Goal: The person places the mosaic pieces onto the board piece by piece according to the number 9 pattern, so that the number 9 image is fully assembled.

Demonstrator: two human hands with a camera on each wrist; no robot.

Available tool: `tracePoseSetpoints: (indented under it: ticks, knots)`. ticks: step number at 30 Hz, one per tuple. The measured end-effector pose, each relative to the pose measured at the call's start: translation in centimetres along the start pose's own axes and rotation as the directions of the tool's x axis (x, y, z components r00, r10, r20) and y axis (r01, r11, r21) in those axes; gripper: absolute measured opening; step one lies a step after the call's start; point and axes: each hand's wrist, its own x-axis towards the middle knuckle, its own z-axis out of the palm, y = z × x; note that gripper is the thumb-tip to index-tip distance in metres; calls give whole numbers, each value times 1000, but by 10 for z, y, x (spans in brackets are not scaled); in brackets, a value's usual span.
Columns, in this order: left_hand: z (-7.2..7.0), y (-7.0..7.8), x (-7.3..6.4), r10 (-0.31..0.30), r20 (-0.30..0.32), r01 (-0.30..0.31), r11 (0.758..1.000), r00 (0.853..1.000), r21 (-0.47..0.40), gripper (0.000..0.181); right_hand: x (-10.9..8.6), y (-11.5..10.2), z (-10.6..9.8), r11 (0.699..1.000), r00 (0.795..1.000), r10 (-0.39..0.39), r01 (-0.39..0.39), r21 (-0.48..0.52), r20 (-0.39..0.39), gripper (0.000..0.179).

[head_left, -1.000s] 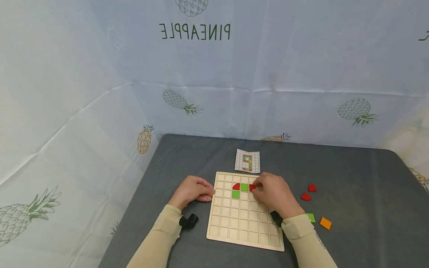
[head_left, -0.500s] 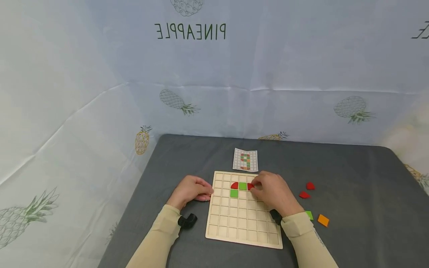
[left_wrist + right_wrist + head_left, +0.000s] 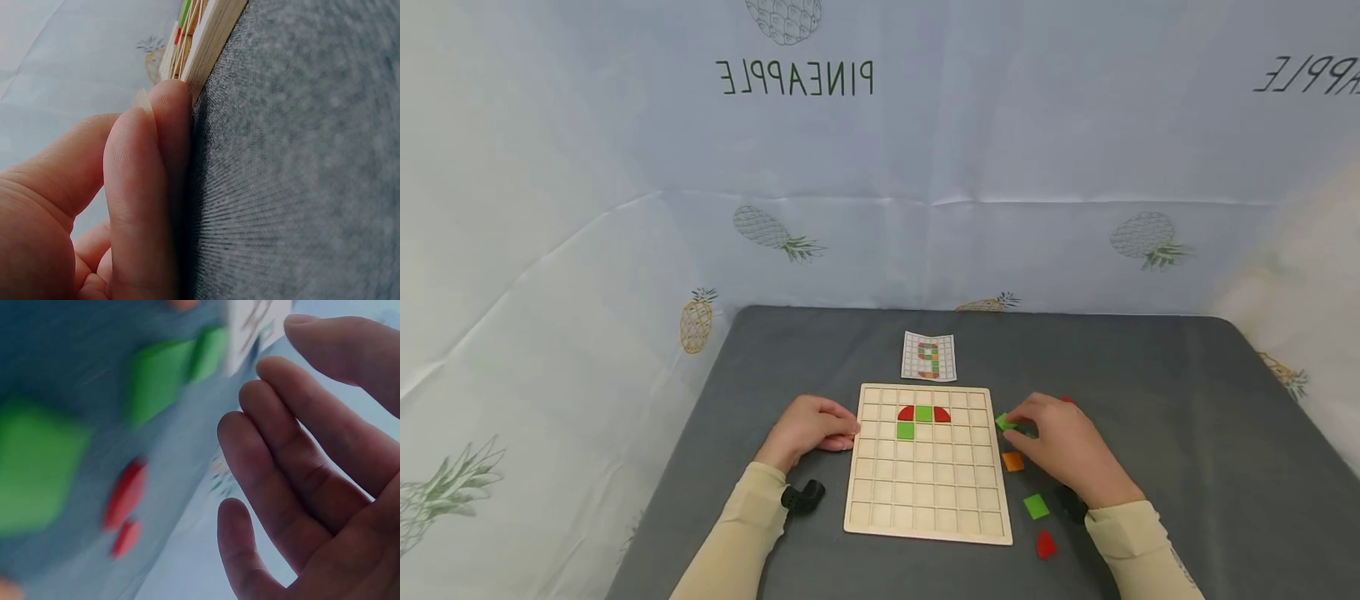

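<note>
In the head view, a light wooden grid board (image 3: 928,483) lies on the grey table. Two red quarter-round pieces (image 3: 942,414) and two green squares (image 3: 923,413) sit in its upper cells. My left hand (image 3: 805,429) rests by the board's left side. Its fingertips touch the board's edge (image 3: 215,44) in the left wrist view. Right of the board, my right hand (image 3: 1067,446) has its fingertips beside a loose green square (image 3: 1003,422). The right wrist view shows that thumb and fingers apart with nothing between them.
Near the right hand lie a loose orange square (image 3: 1012,462), another green square (image 3: 1036,507) and a red piece (image 3: 1046,545). A further red piece (image 3: 1067,400) is partly behind the hand. A printed pattern card (image 3: 928,357) lies beyond the board; a pineapple-print curtain (image 3: 880,250) hangs behind.
My right hand has let go of the red quarter-round piece on the board and moved right to the loose pieces. The left hand stays at the board's edge. The head view has shifted slightly.
</note>
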Motion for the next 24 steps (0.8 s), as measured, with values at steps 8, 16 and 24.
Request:
tracePoseSetpoints:
  ticks: [8, 16, 24]
  knots:
    - [0, 2, -1, -4, -3, 4, 1000, 1000, 10, 16, -32, 39, -7, 998, 998, 56, -56, -25, 9, 23]
    - [0, 3, -3, -18, -27, 19, 1000, 999, 18, 16, -50, 56, -13, 995, 992, 99, -99, -13, 77, 30]
    - [1, 2, -1, -4, -14, 4, 1000, 1000, 5, 15, -56, 63, -13, 994, 987, 112, -111, -15, 119, 35]
